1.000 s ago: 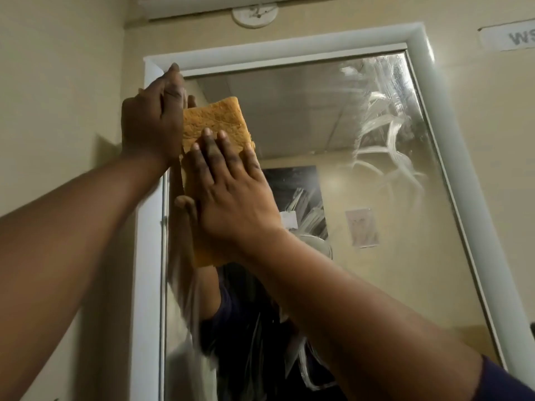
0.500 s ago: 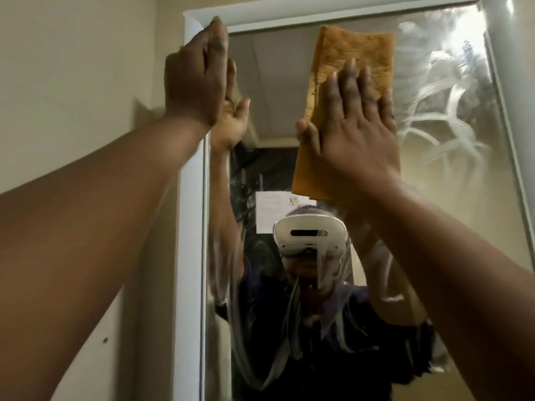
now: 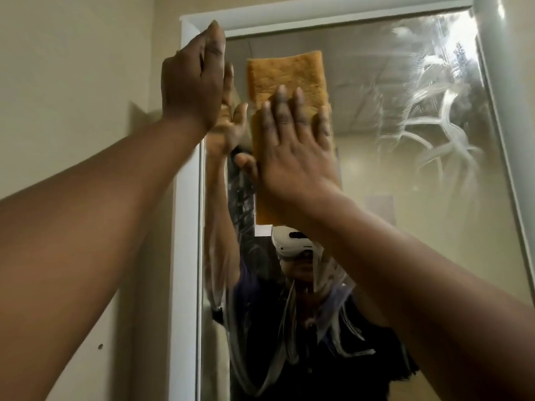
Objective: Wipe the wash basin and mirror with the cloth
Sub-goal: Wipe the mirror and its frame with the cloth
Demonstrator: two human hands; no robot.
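A tall mirror (image 3: 405,215) in a white frame (image 3: 186,233) fills the view, its glass smeared with white streaks. An orange cloth (image 3: 285,75), folded into a long strip, lies flat against the upper left of the glass. My right hand (image 3: 295,143) presses on the cloth with spread fingers, palm flat. My left hand (image 3: 192,79) rests edge-on against the top left corner of the frame, holding nothing. The wash basin is out of view.
A cream wall (image 3: 72,82) runs along the left of the mirror. Thick soap streaks (image 3: 428,123) cover the upper right of the glass, thinner ones (image 3: 289,328) run down the lower middle. The reflection shows a person in dark clothing wearing a white headset.
My right hand first slid the cloth right and up along the glass, then back left and slightly down. My left hand has stayed at the frame's top left corner.
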